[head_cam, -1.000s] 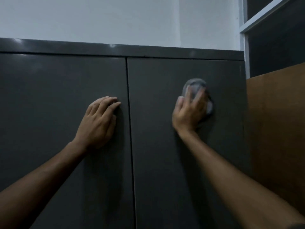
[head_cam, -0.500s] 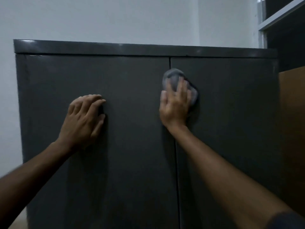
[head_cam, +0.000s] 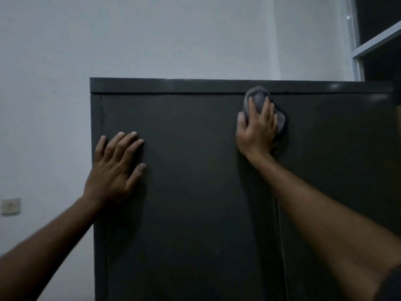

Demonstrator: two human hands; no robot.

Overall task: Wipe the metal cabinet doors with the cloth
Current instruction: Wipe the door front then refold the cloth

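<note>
Two bare hands work a dark metal cabinet (head_cam: 195,192) in dim light. The right hand (head_cam: 257,131) presses a crumpled grey cloth (head_cam: 258,98) flat against the metal with straight, slightly spread fingers, holding it by pressure rather than by a curled grip. Over the past second the cloth has travelled left from the middle of the right door (head_cam: 338,170) and climbed; it now sits at the seam between the doors, its upper edge overlapping the cabinet's top rail (head_cam: 173,85). The left hand (head_cam: 115,170) has shifted too: its fingers, loosely bent a second ago, now lie extended and fanned on the left door (head_cam: 191,213), near that door's left edge, holding nothing and seemingly bracing the cabinet. The camera has also swung left, bringing the cabinet's left side into view.

Judging by this, the upper strip around the seam is being covered, while most of the left door and the lower parts of both doors look still to be wiped.

Behind the cabinet stands a pale wall (head_cam: 152,35), with a switch plate (head_cam: 9,205) low at far left. A window frame (head_cam: 377,40) shows at upper right. Nothing blocks the door faces except the bracing hand itself, which covers a patch the cloth will need to reach. No handles can be made out in the gloom.
</note>
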